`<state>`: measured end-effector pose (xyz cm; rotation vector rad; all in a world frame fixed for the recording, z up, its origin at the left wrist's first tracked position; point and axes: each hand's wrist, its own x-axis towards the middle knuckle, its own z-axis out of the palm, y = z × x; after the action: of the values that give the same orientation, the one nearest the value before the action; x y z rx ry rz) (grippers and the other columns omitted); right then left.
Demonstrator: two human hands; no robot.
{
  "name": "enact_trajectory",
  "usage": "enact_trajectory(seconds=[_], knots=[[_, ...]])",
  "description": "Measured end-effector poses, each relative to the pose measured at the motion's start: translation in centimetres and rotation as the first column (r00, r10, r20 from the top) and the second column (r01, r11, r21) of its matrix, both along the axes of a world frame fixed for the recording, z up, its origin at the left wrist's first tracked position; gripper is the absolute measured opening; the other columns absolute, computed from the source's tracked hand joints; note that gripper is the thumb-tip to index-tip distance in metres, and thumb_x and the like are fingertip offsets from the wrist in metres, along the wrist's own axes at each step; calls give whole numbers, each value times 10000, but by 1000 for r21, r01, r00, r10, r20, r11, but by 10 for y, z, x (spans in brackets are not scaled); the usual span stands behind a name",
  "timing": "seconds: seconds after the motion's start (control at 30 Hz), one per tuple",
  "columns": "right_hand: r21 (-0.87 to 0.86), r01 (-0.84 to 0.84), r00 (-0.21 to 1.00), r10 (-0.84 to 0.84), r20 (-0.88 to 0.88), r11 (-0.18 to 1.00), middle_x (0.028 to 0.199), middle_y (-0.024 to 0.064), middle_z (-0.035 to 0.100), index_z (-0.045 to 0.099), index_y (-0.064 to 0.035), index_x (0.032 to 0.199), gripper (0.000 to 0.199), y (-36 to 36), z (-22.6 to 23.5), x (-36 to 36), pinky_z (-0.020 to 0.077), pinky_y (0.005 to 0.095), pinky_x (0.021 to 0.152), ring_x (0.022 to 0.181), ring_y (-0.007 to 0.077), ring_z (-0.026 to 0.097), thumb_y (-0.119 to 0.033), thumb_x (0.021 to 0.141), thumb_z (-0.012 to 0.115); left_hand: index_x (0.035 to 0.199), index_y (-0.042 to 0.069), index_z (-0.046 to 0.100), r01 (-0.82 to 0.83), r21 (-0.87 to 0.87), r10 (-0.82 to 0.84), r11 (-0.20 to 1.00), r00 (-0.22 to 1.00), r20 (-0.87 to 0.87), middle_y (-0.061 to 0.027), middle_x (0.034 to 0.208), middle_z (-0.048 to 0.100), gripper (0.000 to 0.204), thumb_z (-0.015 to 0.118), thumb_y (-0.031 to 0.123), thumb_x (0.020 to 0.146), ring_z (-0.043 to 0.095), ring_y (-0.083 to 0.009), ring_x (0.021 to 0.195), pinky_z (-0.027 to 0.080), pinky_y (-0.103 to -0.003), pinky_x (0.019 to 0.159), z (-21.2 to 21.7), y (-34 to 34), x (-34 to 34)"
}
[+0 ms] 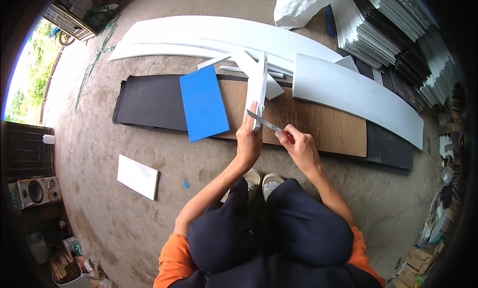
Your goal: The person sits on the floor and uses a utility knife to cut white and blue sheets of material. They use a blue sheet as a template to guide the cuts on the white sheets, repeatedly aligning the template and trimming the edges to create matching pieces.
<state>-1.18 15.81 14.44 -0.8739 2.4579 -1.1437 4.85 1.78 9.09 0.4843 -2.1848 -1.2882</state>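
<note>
My left hand (249, 141) grips the near end of a white board (257, 83), which stands tilted on edge and points away from me. In my right hand (301, 147) is a utility knife (269, 123) with a red handle. Its long blade lies across the near end of the white board, close to my left fingers. Beneath is a brown wooden board (318, 126) resting on black sheets (149, 101). A blue panel (204, 103) lies left of my left hand, overlapping the wood and the black sheet. White offcut strips (244, 64) lie beyond the board.
Long white sheets (199, 29) lie at the far side, and another white sheet (358, 96) covers the right end of the wood. Stacked white and black panels (368, 34) stand at far right. A small white panel (138, 177) and a blue scrap (186, 184) lie on the floor.
</note>
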Motion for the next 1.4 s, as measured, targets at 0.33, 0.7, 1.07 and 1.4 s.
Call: enact_trajectory(seconds=[0.33,0.7,1.07,1.4], knots=[[76,-27,996,33,-77,997,643,146,603,512,-20,769,378,-5,-5,-7,473,397,543,622,333,609,-387,860,528,1286,13,399,-7,-60,7,998,1000,-9,-234,1126,544,520,543,-63,792,552,-358,1023,459,-360,796,4,1,1],[137,26,980,2,-200,990,677,113,632,501,-42,805,374,-12,-15,-18,487,418,541,633,333,617,-411,865,503,1290,5,348,38,-106,-34,994,999,33,-270,1147,495,634,507,-119,689,473,-450,1041,425,-457,868,-8,4,-2],[90,218,976,-216,-25,972,660,203,605,578,-49,882,487,-6,-52,-72,470,444,579,684,387,608,-516,866,441,1314,-11,327,267,-222,-252,938,963,92,-213,1308,397,786,466,-194,563,352,-359,1234,283,-431,1044,-6,31,13],[-259,408,692,-112,713,876,744,3,544,517,-1,1006,358,-6,-76,-44,387,194,488,570,53,467,-258,792,645,1362,12,240,435,-298,-325,850,877,354,-194,1397,271,695,561,166,766,211,-356,1316,147,-573,1032,-26,26,14]])
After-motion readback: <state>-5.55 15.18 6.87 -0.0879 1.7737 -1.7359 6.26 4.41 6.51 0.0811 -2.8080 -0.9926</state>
